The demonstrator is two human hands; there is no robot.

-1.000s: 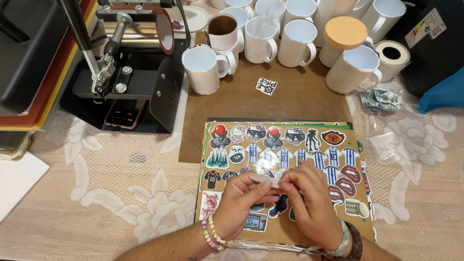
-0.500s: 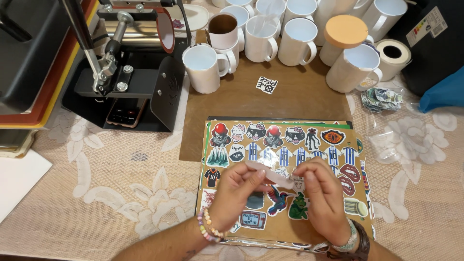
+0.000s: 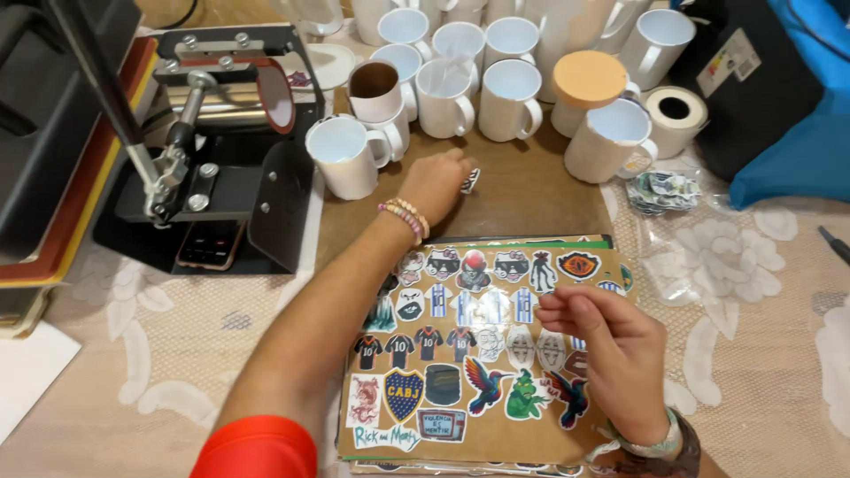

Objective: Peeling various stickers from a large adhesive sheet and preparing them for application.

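My left hand is stretched forward across the brown board, its fingertips on a small black-and-white sticker that lies just in front of the white mugs. The back of the hand hides its fingers. My right hand hovers over the right side of the sticker sheet, fingers loosely curled and apart, with nothing in them. The sheet is brown card covered with several rows of colourful cut-out stickers: shirts, faces, birds, a badge.
A black mug heat press stands at the left. Several white mugs crowd the back, one capped with a cork lid. A tape roll, a clear bag of stickers and a blue bag sit at the right on a lace tablecloth.
Both hands were together over the sheet, working on one sticker. Now my left hand has reached forward to the small sticker near the mugs, while my right hand stays over the sheet.
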